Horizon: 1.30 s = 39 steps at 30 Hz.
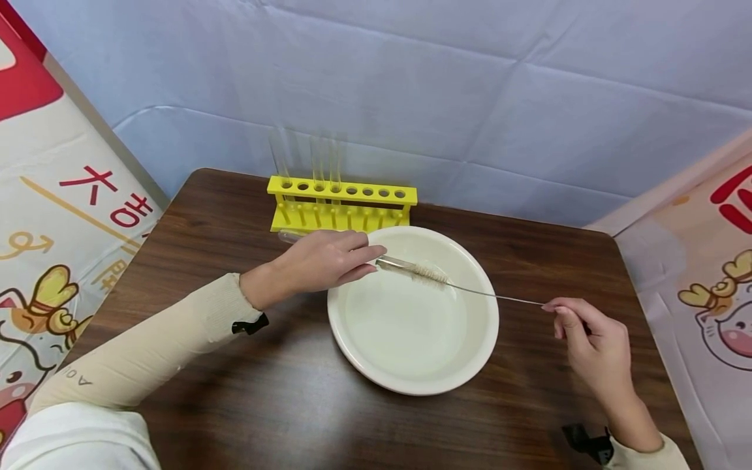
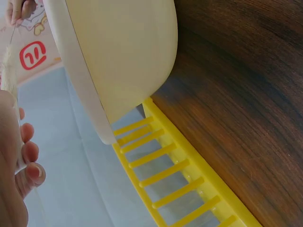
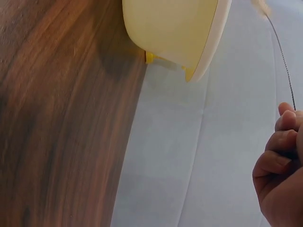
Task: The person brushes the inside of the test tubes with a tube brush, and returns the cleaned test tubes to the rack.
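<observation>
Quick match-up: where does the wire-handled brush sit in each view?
Head: brush right of centre, over the white basin, its wire reaching the right hand.
Left wrist: brush at the left edge, upper half.
Right wrist: brush in the upper right, mostly wire.
Shared landmark: the white basin, in all three.

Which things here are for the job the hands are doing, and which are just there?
For the job:
- brush, in the right hand
- test tube, in the left hand
- basin below
- probably the yellow rack and its standing tubes

Just there:
- cartoon banner on each side
- pale backdrop
</observation>
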Each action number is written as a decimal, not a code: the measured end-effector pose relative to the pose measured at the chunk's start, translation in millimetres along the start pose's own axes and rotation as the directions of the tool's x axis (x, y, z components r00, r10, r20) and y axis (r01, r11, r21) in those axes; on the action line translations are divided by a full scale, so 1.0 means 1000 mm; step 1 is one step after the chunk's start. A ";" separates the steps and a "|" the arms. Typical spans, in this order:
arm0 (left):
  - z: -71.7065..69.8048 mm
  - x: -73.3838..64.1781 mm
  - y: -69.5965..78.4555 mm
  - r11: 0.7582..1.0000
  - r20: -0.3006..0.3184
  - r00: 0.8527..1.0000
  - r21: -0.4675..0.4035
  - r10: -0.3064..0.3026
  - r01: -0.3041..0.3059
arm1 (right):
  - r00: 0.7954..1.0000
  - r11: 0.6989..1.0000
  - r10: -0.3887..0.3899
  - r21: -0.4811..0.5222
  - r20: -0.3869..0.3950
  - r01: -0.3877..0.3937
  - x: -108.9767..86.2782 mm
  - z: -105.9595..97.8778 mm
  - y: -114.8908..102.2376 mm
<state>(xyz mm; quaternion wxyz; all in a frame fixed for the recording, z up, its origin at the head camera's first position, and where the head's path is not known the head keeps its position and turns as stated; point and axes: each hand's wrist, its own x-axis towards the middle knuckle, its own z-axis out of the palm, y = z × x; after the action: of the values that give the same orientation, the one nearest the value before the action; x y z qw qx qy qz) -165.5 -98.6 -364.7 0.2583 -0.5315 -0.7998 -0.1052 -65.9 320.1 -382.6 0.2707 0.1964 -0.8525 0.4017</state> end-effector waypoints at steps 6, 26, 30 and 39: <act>0.001 0.002 0.001 1.000 -0.002 1.000 0.000 -0.004 0.004 | 0.996 0.998 0.059 0.014 0.069 -0.060 -0.004 0.002 0.001; 0.004 0.007 0.006 1.000 -0.031 0.999 -0.015 0.008 -0.008 | 0.991 0.998 0.055 0.035 0.118 -0.060 0.003 0.010 -0.001; 0.004 0.009 0.007 1.000 -0.035 0.999 -0.014 0.018 -0.019 | 0.991 0.997 0.061 0.039 0.122 -0.066 0.003 0.013 -0.002; 0.007 0.010 0.008 0.999 -0.035 0.999 -0.027 0.015 -0.016 | 0.989 0.995 0.064 0.062 0.130 -0.073 0.006 0.019 -0.008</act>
<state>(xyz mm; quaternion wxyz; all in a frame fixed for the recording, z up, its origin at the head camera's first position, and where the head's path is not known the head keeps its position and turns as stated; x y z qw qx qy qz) -163.5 -84.1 -366.0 0.2657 -0.5393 -0.7895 -0.1236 -71.9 300.1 -384.5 0.1946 0.2012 -0.8605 0.4257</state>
